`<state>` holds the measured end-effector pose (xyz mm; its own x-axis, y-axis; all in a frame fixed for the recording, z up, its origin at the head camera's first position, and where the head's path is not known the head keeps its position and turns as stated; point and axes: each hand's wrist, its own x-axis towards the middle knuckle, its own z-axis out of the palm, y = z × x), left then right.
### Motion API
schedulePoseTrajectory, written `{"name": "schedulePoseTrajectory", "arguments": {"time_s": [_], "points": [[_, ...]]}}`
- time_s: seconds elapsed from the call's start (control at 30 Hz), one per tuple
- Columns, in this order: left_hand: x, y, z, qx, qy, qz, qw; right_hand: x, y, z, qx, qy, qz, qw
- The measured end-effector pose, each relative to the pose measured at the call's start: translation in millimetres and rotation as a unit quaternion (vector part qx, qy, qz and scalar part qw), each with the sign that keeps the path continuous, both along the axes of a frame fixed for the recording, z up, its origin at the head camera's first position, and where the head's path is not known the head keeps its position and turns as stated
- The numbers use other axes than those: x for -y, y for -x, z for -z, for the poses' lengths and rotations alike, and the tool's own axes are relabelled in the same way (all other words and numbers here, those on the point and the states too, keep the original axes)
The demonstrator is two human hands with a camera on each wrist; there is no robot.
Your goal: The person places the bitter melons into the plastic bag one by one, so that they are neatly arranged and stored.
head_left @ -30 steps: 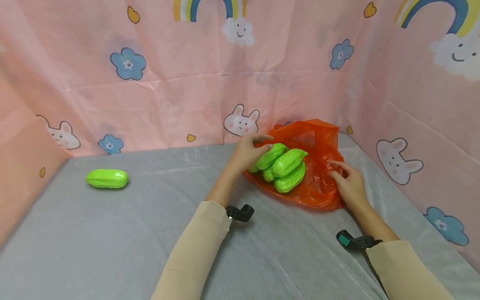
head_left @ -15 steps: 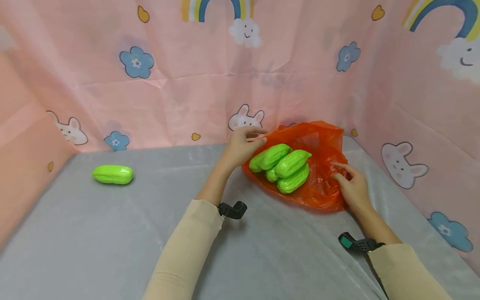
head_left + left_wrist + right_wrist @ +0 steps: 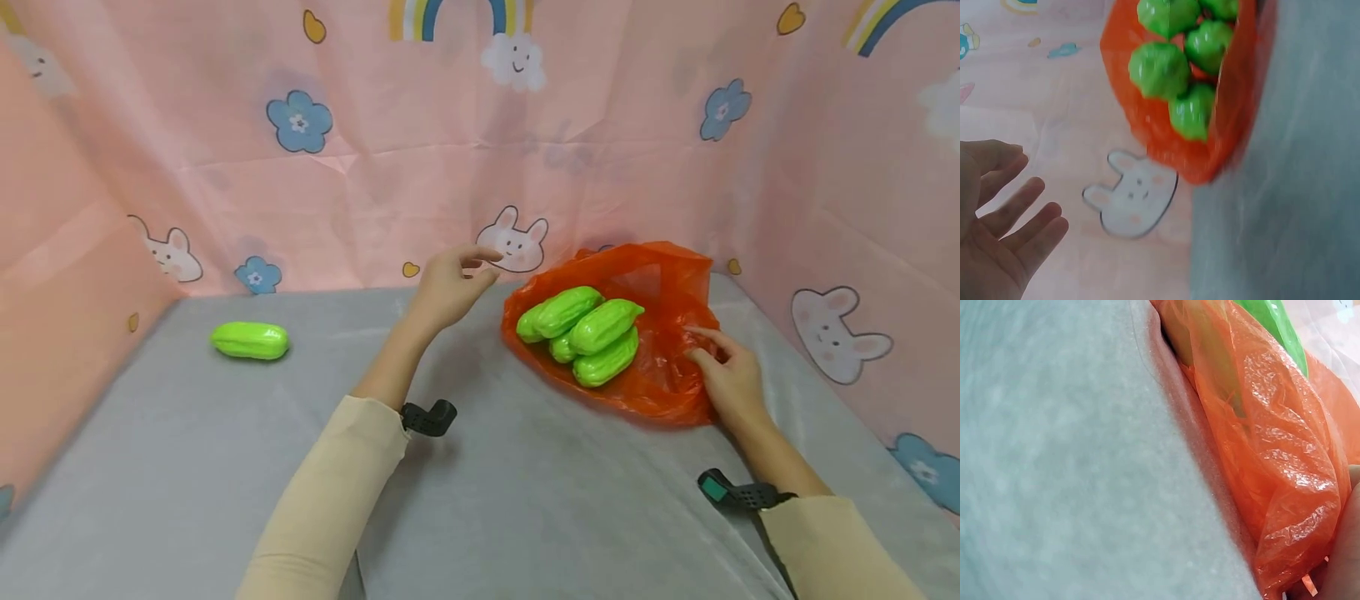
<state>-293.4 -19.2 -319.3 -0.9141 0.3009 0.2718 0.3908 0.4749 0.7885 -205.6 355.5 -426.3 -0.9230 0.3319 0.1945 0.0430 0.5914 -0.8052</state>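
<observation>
A red-orange plastic bag (image 3: pixel 671 292) lies with its mouth spread, and several bright green ridged gourds (image 3: pixel 606 327) are piled inside. My right hand (image 3: pixel 735 383) pinches the bag's right edge between thumb and fingers; in the right wrist view the crumpled film meets the thumb (image 3: pixel 1344 550). Left of the bag, my left hand (image 3: pixel 450 287) is in the air, fingers loosely bent and holding nothing. The left wrist view shows that hand (image 3: pixel 1004 219) apart from the bag (image 3: pixel 1179 156). One more gourd (image 3: pixel 250 341) lies alone at the far left of the table.
Grey cloth covers the table (image 3: pixel 525 483). A pink printed curtain (image 3: pixel 420 192) rises along the back, with similar cloth at the left and right sides. The bag sits close to the back right corner.
My left hand has let go of a gourd in the bag and moved left, away from it. The right hand stays on the bag's edge. The head view has turned slightly left.
</observation>
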Motion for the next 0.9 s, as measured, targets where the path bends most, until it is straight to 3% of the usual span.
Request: {"name": "schedulePoseTrajectory", "arguments": {"time_s": [0.23,0.57,0.77,0.9], "points": [[31.1,-2.4,-6.3,-0.02,0.021,-0.05,0.9983,-2,1.0,-2.6,0.008,-0.004,0.002,1.0],[79.3,-14.0,-12.5,-0.03,0.048,-0.098,0.9935,1,3.3,-5.6,0.021,-0.006,-0.004,0.9998],[111.3,-21.8,-7.1,-0.034,0.068,-0.131,0.9885,2,5.4,-5.3,0.012,-0.006,-0.011,0.9999],[129.9,-30.4,3.2,-0.012,0.086,-0.142,0.986,-1,1.7,-3.5,0.017,-0.012,-0.006,0.9998]]}}
